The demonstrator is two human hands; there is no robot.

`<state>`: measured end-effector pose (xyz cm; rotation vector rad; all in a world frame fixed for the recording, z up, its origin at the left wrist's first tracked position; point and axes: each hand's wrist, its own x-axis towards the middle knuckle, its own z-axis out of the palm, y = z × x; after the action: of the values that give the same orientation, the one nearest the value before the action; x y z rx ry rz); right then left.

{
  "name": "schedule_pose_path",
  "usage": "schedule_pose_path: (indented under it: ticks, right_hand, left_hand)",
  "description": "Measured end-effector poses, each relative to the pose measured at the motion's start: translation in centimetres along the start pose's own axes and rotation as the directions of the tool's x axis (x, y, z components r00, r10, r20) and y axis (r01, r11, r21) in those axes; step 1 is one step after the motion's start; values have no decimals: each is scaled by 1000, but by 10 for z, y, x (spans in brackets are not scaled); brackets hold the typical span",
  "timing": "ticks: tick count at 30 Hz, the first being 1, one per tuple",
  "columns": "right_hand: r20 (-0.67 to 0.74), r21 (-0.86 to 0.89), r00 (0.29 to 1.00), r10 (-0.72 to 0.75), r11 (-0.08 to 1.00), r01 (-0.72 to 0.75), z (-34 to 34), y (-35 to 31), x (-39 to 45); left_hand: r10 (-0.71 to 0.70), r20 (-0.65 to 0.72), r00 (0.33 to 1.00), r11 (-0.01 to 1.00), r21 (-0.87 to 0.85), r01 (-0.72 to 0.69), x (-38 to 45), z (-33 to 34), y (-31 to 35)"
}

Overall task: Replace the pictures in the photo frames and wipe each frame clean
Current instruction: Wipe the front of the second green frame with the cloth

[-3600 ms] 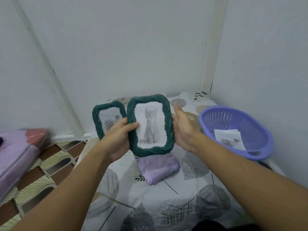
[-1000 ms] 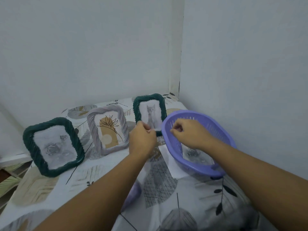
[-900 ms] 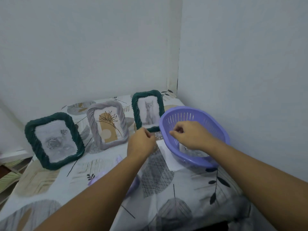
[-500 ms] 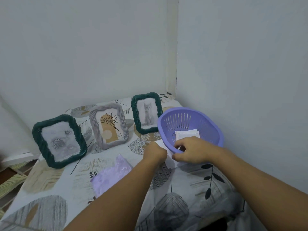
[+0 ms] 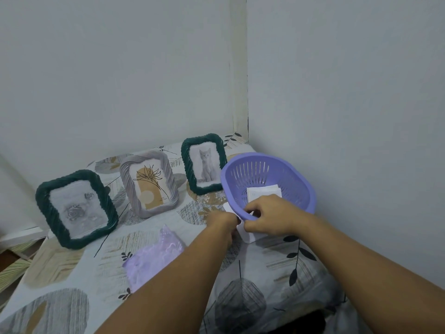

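Three photo frames stand along the back of the table: a dark green frame with a rose picture (image 5: 48, 213), a grey frame with a plant drawing (image 5: 126, 179), and a dark green frame with a kitten picture (image 5: 186, 162). A purple basket (image 5: 301, 189) sits at the right with a white picture sheet (image 5: 263, 190) inside. My right hand (image 5: 272, 218) pinches the basket's near rim. My left hand (image 5: 222, 221) is closed beside it on a white paper (image 5: 248, 236) that lies partly under the basket. A purple cloth (image 5: 154, 259) lies in front of the frames.
The table carries a leaf-patterned cover (image 5: 277, 273) and fits into a corner, with white walls close behind and to the right. The table's left edge drops to a tiled floor (image 5: 12, 263).
The kitten frame, earlier held in both hands, now stands at the back right. The basket, tilted up a second ago, has come down level. Both hands drew back to its near rim.
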<state>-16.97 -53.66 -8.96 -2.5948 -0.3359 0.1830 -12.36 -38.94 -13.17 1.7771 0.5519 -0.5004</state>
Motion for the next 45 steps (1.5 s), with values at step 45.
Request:
schedule_pose_path:
  ticks: [45]
  right_hand:
    - [-118, 143, 990, 80, 988, -63, -12, 9, -10]
  left_hand:
    - [229, -195, 954, 973, 21, -229, -11, -6, -8]
